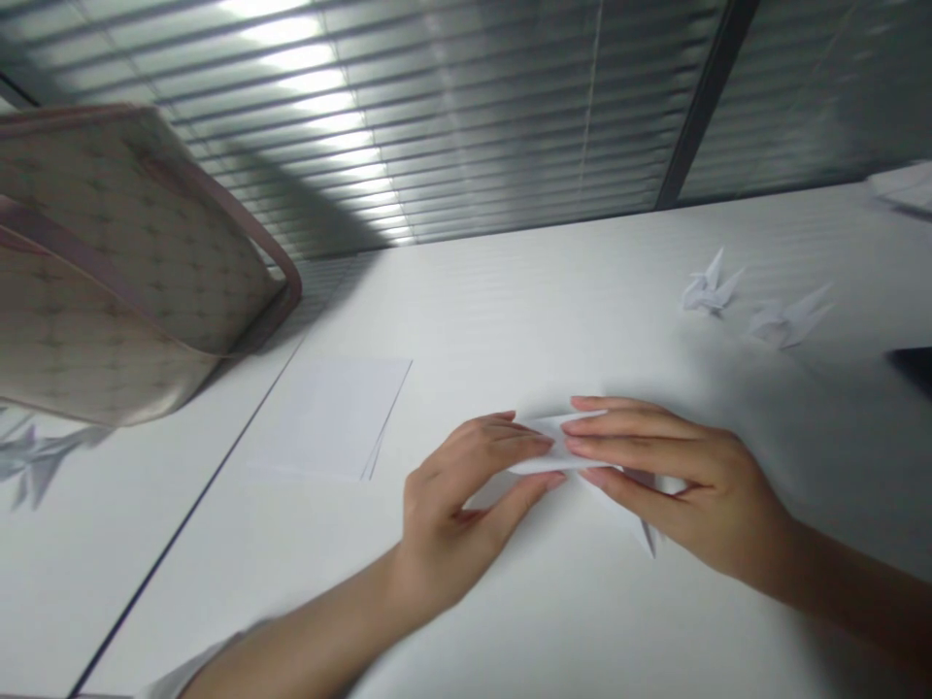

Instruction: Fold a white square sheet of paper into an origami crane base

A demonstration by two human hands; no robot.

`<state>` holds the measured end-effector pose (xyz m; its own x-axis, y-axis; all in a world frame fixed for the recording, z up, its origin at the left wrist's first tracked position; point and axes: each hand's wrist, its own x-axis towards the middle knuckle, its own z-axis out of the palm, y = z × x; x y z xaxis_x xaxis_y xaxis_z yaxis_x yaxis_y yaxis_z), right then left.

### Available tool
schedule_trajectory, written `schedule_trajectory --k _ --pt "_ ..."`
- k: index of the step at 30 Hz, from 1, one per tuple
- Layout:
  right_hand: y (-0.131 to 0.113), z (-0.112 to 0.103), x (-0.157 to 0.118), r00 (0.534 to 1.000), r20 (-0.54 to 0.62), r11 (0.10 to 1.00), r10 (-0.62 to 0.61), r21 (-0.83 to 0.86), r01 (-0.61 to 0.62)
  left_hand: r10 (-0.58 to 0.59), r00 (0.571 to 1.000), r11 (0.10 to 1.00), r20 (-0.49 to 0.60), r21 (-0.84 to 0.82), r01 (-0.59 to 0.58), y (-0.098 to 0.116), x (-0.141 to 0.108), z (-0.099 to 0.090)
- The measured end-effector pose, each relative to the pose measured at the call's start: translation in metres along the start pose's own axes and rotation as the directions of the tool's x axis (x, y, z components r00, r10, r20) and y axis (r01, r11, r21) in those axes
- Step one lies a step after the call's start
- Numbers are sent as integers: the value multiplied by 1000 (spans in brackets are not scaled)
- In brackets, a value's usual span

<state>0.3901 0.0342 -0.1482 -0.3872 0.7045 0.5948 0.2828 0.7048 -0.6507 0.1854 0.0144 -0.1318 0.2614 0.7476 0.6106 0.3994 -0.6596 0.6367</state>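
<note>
Two origami cranes [714, 286] sit on the white table [510, 320].

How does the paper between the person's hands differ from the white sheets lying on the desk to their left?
The folded paper is a narrow, creased shape with a point sticking out below, while the sheets are flat, unfolded rectangles. The folded paper is pinched between the left hand and right hand, while the sheets lie untouched on the desk. Both are white paper.

Left hand [458, 515], right hand [684, 485] pinch folded white paper [554, 451]; paper sheets [327, 417] left of it, two origami cranes [712, 289] beyond it.
</note>
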Motion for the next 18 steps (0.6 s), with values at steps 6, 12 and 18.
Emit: schedule_trajectory --k 6,12,18 --pt "-1 -1 1 1000 0 1000 -14 -24 14 -197 980 974 -6 -112 196 5 0 3" --pt "-2 -1 1 1000 -2 999 -26 -42 26 -295 955 939 7 -182 292 9 1 4" --pt "-2 0 2 999 -8 999 41 2 -41 -343 939 918 5 -208 337 10 0 3"
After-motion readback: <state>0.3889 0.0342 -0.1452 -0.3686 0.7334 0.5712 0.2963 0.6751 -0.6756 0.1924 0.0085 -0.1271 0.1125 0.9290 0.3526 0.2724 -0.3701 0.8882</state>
